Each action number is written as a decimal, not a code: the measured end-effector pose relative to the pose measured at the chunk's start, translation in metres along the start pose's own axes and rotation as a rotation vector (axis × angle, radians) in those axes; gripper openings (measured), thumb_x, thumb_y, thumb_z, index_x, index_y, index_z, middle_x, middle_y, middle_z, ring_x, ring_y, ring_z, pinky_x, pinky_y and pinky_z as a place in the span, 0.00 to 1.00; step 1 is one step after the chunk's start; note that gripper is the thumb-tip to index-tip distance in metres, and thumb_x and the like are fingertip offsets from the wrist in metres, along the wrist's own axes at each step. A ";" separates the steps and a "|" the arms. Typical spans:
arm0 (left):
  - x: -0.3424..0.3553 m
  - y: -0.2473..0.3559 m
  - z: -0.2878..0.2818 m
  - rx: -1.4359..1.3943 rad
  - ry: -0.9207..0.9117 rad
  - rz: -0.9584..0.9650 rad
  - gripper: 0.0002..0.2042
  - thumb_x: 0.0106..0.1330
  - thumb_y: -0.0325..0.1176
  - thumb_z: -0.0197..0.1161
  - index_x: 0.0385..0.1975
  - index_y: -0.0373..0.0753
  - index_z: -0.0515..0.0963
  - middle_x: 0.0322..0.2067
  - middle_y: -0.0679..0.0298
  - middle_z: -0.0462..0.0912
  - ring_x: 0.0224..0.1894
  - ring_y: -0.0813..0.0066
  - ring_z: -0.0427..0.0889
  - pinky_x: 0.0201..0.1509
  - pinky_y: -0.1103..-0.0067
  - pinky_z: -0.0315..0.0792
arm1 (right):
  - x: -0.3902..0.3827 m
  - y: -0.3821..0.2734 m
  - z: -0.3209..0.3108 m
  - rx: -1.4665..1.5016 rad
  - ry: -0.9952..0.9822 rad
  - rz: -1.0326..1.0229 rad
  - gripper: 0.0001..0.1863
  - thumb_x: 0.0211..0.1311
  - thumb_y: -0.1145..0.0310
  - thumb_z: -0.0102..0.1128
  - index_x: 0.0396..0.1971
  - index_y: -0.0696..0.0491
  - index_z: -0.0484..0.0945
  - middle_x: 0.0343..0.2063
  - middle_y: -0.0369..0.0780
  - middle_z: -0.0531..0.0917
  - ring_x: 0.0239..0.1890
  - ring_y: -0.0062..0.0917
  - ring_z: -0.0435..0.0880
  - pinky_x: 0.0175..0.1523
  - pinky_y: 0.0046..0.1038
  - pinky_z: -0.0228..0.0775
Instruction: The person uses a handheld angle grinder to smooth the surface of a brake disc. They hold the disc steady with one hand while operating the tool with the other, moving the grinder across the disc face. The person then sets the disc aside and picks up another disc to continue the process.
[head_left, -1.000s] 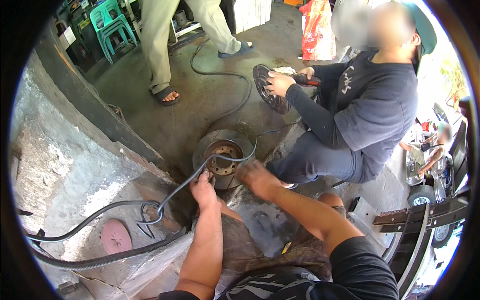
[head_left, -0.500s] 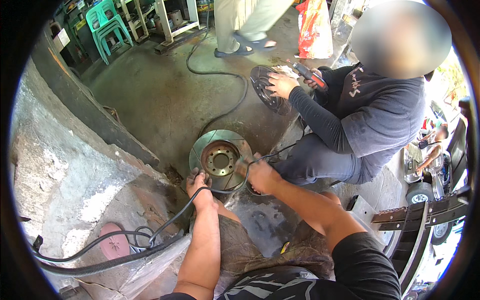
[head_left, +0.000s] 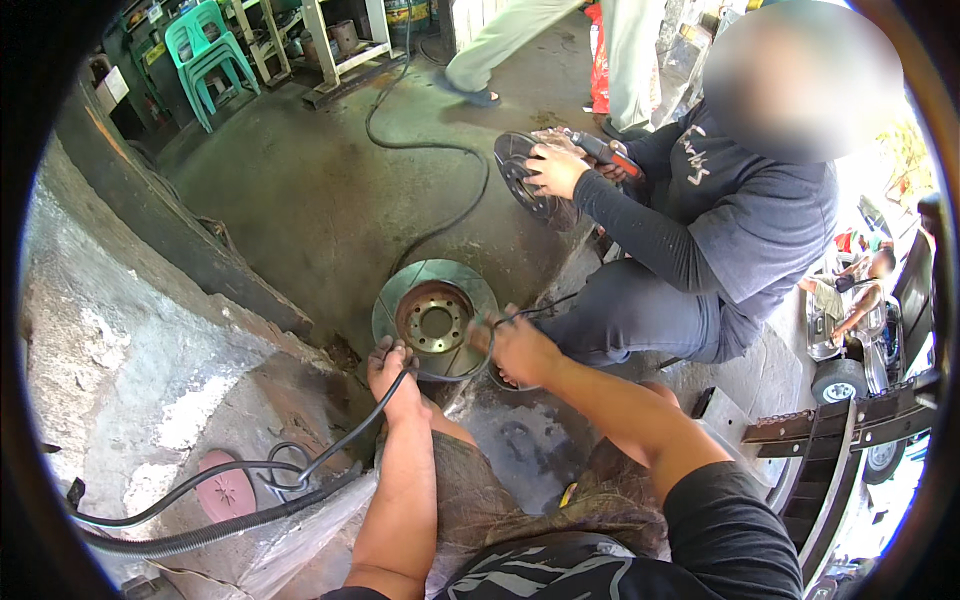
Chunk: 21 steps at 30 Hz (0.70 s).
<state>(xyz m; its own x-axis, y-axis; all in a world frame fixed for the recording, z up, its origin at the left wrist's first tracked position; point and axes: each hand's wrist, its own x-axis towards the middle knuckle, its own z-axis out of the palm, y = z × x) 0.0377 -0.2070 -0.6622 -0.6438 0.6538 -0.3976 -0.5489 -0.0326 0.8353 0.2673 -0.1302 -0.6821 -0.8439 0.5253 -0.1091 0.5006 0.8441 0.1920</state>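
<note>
Centrally in the head view, a metal disc point(head_left: 472, 295) is seen just beyond the left hand point(head_left: 394, 380) and the right hand point(head_left: 526, 352). Its grey-green face is marked by thin dark lines; its rust-tinged centre is pierced by holes around a larger opening. At its rim the left fingers are half curled; the right ones are bent and blurred. Whether anything is gripped cannot be told.
</note>
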 end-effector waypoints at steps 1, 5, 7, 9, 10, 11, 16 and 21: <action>-0.002 -0.002 -0.007 0.017 0.013 -0.008 0.14 0.72 0.26 0.61 0.55 0.41 0.78 0.45 0.67 0.85 0.44 0.77 0.83 0.51 0.75 0.76 | 0.004 -0.007 0.001 0.011 0.016 0.071 0.43 0.65 0.59 0.65 0.79 0.48 0.62 0.77 0.42 0.68 0.78 0.40 0.67 0.80 0.59 0.53; -0.011 0.001 0.008 0.019 -0.023 -0.016 0.14 0.72 0.26 0.60 0.55 0.43 0.79 0.46 0.69 0.85 0.47 0.77 0.83 0.55 0.74 0.75 | 0.003 -0.008 0.021 0.011 0.193 0.075 0.43 0.64 0.58 0.66 0.79 0.48 0.63 0.76 0.41 0.69 0.78 0.40 0.66 0.79 0.58 0.54; -0.005 0.001 -0.002 0.011 -0.023 -0.010 0.14 0.72 0.25 0.60 0.56 0.43 0.79 0.46 0.68 0.85 0.47 0.76 0.82 0.56 0.74 0.75 | 0.003 0.001 0.012 0.038 0.142 -0.028 0.39 0.66 0.60 0.63 0.78 0.48 0.65 0.76 0.40 0.69 0.78 0.41 0.65 0.79 0.57 0.55; -0.003 0.001 -0.002 0.013 -0.016 -0.021 0.15 0.71 0.24 0.59 0.56 0.44 0.79 0.47 0.67 0.85 0.47 0.76 0.82 0.55 0.73 0.75 | 0.012 0.007 -0.003 0.011 0.046 0.178 0.37 0.67 0.62 0.61 0.77 0.46 0.66 0.77 0.36 0.68 0.79 0.41 0.63 0.79 0.57 0.55; -0.007 -0.002 -0.002 0.013 -0.002 -0.021 0.15 0.70 0.24 0.59 0.55 0.44 0.79 0.47 0.67 0.85 0.47 0.76 0.82 0.55 0.73 0.76 | 0.008 0.000 -0.010 0.009 0.042 0.155 0.38 0.67 0.63 0.61 0.78 0.45 0.66 0.78 0.36 0.68 0.79 0.40 0.63 0.79 0.57 0.55; -0.008 0.001 0.000 0.021 0.001 -0.013 0.15 0.70 0.24 0.59 0.55 0.44 0.79 0.47 0.67 0.85 0.47 0.76 0.82 0.54 0.73 0.76 | 0.006 -0.009 -0.014 0.012 0.049 0.143 0.38 0.67 0.63 0.62 0.78 0.45 0.65 0.78 0.35 0.68 0.79 0.40 0.63 0.79 0.57 0.55; -0.009 0.006 0.000 0.061 0.012 -0.039 0.16 0.69 0.26 0.59 0.55 0.41 0.79 0.45 0.67 0.85 0.46 0.75 0.84 0.49 0.76 0.78 | 0.010 0.014 0.009 0.235 -0.018 0.287 0.37 0.71 0.64 0.56 0.80 0.48 0.62 0.79 0.38 0.65 0.82 0.42 0.61 0.82 0.57 0.51; -0.009 0.000 0.000 0.023 -0.032 0.029 0.16 0.69 0.25 0.59 0.56 0.40 0.78 0.45 0.64 0.84 0.46 0.74 0.84 0.51 0.75 0.78 | 0.004 -0.007 0.031 0.295 0.055 0.098 0.35 0.71 0.66 0.54 0.79 0.45 0.64 0.81 0.37 0.63 0.79 0.42 0.64 0.80 0.55 0.54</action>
<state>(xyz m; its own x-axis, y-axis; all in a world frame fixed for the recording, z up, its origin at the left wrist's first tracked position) 0.0437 -0.2126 -0.6585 -0.6420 0.6766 -0.3606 -0.5170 -0.0346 0.8553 0.2668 -0.1306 -0.7140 -0.7940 0.6059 -0.0497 0.6077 0.7887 -0.0934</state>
